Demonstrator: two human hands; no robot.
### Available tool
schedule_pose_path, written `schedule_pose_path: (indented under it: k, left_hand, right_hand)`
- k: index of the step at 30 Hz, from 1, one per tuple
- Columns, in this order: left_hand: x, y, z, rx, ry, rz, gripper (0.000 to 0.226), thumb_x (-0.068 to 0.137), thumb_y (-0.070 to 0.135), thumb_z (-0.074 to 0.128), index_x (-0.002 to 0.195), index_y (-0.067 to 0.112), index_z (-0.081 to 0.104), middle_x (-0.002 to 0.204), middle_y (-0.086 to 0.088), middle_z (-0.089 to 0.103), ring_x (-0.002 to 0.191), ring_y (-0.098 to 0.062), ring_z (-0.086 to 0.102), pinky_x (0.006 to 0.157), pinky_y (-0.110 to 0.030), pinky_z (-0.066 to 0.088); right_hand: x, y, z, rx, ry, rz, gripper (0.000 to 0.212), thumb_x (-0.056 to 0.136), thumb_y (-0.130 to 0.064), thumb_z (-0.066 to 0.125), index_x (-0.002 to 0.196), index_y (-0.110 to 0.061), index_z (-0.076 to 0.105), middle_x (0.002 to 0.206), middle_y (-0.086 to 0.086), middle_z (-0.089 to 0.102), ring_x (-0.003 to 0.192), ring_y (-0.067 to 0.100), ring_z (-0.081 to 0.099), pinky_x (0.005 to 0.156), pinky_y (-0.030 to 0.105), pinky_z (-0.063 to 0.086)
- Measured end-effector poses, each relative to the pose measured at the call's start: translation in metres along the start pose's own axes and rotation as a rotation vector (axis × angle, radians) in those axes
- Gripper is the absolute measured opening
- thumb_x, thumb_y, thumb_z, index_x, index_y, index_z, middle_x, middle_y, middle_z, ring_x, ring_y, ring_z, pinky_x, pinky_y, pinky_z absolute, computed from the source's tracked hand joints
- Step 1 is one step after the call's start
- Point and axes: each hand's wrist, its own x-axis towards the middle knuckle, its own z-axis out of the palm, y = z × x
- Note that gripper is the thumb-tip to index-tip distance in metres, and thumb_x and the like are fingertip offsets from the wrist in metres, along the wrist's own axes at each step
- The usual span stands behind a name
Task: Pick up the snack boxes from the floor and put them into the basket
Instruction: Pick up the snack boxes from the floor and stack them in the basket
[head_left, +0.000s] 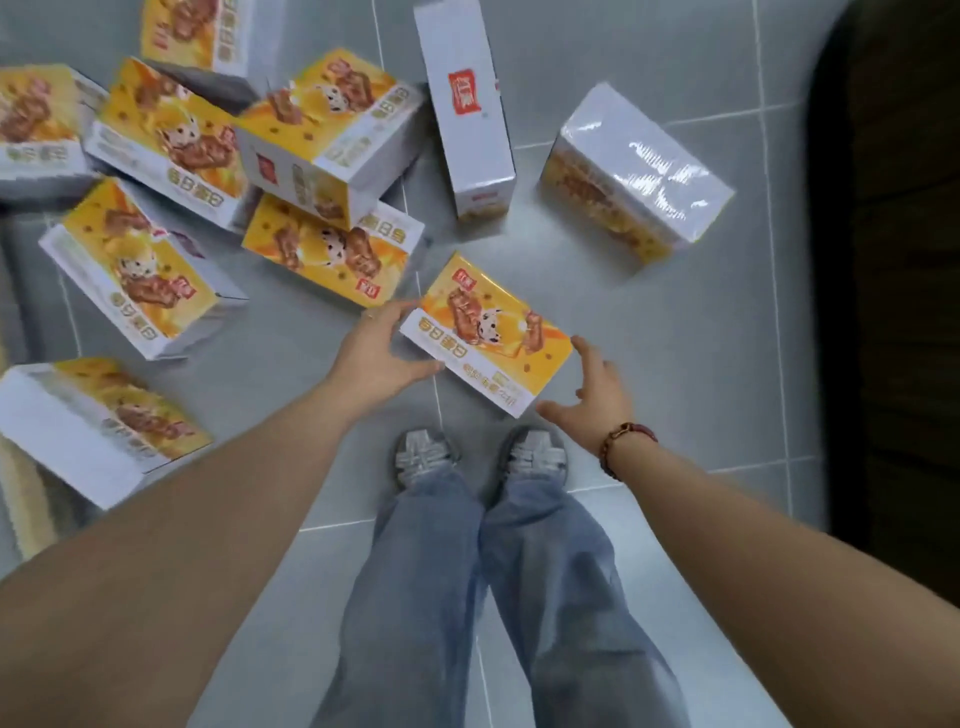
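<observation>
The left hand was spread open round the left end of a yellow snack box, fingers by one corner and thumb by the next. The right hand hung open with splayed fingers just beside the box's right end. Whether either hand actually touched the cardboard could not be made out, and neither had gripped it. A beaded bracelet circled the right wrist. The box lay flat on the grey tiled floor, printed face up, just beyond a pair of grey shoes. Blur smeared all the lettering. A pale ribbed thing at the lower left edge was cut off and could not be identified, and a dark surface closed the right side. Bare tiles lay open to the right of the box, between it and a film-wrapped box lying well apart from it. A white-sided box stood beyond, nearer the crowded left, where a heap of seven boxes overlapped. There a tilted box rested on top of its neighbours, one box at the top and one at the left were cut off by the frame, and the nearest one was blurred. In all there were ten boxes, two hands, two shoes and one bracelet.
</observation>
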Motion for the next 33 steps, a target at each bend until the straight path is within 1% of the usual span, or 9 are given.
schedule_pose_path:
  k: [3,6,10,13,15,19,24,27,33]
  left_hand:
    - [0.054,-0.021,0.025,0.074,-0.044,0.060,0.084,0.064,0.022,0.085,0.137,0.018,0.043,0.132,-0.015,0.044,0.124,-0.027,0.043,0.102,-0.030,0.035]
    - [0.104,-0.034,0.046,0.188,-0.049,0.133,0.087,0.065,0.026,0.084,0.140,0.025,0.039,0.139,-0.012,0.042,0.129,-0.026,0.038,0.097,-0.022,0.028]
    - [0.148,-0.046,0.068,0.256,-0.132,0.162,0.096,0.065,0.029,0.084,0.145,0.029,0.031,0.146,-0.010,0.034,0.137,-0.023,0.026,0.107,-0.026,0.022]
    - [0.166,-0.048,0.080,0.237,-0.144,0.157,0.096,0.067,0.026,0.083,0.145,0.034,0.027,0.144,-0.008,0.032,0.132,-0.020,0.030,0.097,-0.016,0.021]
    - [0.174,-0.047,0.084,0.213,-0.128,0.147,0.097,0.068,0.026,0.082,0.145,0.037,0.024,0.140,-0.008,0.034,0.126,-0.020,0.036,0.094,-0.018,0.023]
    - [0.173,-0.043,0.083,0.232,-0.113,0.130,0.095,0.066,0.026,0.084,0.142,0.038,0.028,0.133,-0.010,0.038,0.113,-0.019,0.042,0.091,-0.022,0.029]
    - [0.154,-0.029,0.070,0.139,-0.044,0.096,0.094,0.062,0.022,0.086,0.139,0.035,0.033,0.132,-0.011,0.040,0.111,-0.019,0.044,0.090,-0.022,0.033]
    - [0.131,-0.016,0.045,0.069,-0.005,0.087,0.091,0.064,0.023,0.085,0.138,0.036,0.034,0.133,-0.010,0.039,0.103,-0.011,0.040,0.088,-0.016,0.030]
    - [0.065,0.028,-0.038,0.067,0.110,0.105,0.090,0.064,0.032,0.084,0.139,0.033,0.034,0.133,-0.011,0.042,0.118,-0.022,0.043,0.087,-0.021,0.029]
  right_hand:
    - [0.049,0.015,0.025,0.009,0.004,0.047,0.093,0.075,-0.026,0.077,0.146,-0.029,0.018,0.134,0.015,0.037,0.109,0.032,0.054,0.095,0.036,0.043]
    - [0.092,0.027,0.045,0.041,0.017,0.085,0.104,0.071,-0.029,0.081,0.148,-0.032,0.011,0.137,0.017,0.036,0.120,0.033,0.047,0.099,0.036,0.039]
    - [0.131,0.041,0.064,0.050,0.007,0.118,0.113,0.067,-0.034,0.083,0.148,-0.036,0.005,0.137,0.014,0.044,0.122,0.034,0.047,0.097,0.038,0.041]
    - [0.147,0.049,0.070,0.073,0.023,0.126,0.111,0.068,-0.033,0.082,0.149,-0.033,0.006,0.141,0.010,0.044,0.125,0.032,0.046,0.099,0.036,0.040]
    - [0.153,0.051,0.072,0.103,0.023,0.141,0.108,0.067,-0.033,0.083,0.148,-0.032,0.010,0.140,0.009,0.044,0.125,0.030,0.047,0.100,0.037,0.041]
    - [0.153,0.046,0.069,0.113,0.011,0.159,0.103,0.062,-0.026,0.087,0.143,-0.030,0.022,0.135,0.006,0.048,0.121,0.027,0.049,0.100,0.039,0.044]
    - [0.137,0.023,0.045,0.053,0.059,0.132,0.091,0.062,-0.027,0.086,0.135,-0.028,0.033,0.125,0.002,0.053,0.113,0.024,0.053,0.095,0.039,0.047]
    - [0.119,0.000,0.017,-0.033,0.094,0.082,0.086,0.064,-0.032,0.085,0.134,-0.031,0.035,0.123,0.003,0.054,0.112,0.025,0.052,0.089,0.033,0.045]
    - [0.052,-0.086,-0.049,-0.213,0.089,-0.074,0.088,0.062,-0.033,0.085,0.134,-0.031,0.035,0.123,0.003,0.055,0.111,0.027,0.053,0.091,0.043,0.050]
